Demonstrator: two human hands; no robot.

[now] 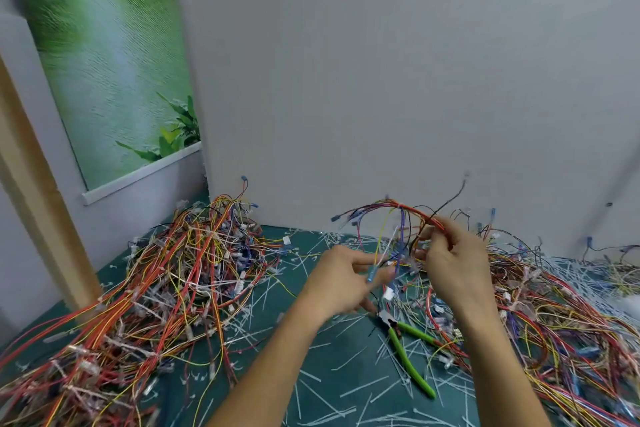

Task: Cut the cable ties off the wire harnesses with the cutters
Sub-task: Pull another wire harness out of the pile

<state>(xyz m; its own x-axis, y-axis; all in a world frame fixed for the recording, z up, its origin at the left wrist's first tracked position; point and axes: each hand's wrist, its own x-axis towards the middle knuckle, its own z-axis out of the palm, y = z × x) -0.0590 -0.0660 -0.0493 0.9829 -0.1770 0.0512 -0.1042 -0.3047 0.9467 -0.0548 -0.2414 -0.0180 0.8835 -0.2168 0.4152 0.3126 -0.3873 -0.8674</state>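
Observation:
I hold one wire harness [391, 210] of red, orange, purple and black wires up above the green mat. My right hand [450, 253] grips its orange and black strands near the top of the arch. My left hand [346, 276] pinches a white cable tie [389, 243] and thin wires hanging from the harness. The green-handled cutters [408, 354] lie on the mat below and between my hands, jaws pointing toward my left hand, touched by neither hand.
A big heap of tangled harnesses [166, 284] fills the left side, another heap [554, 315] the right. Several cut white ties [343, 388] litter the green mat [304, 350]. A grey wall panel [381, 80] stands right behind the work area.

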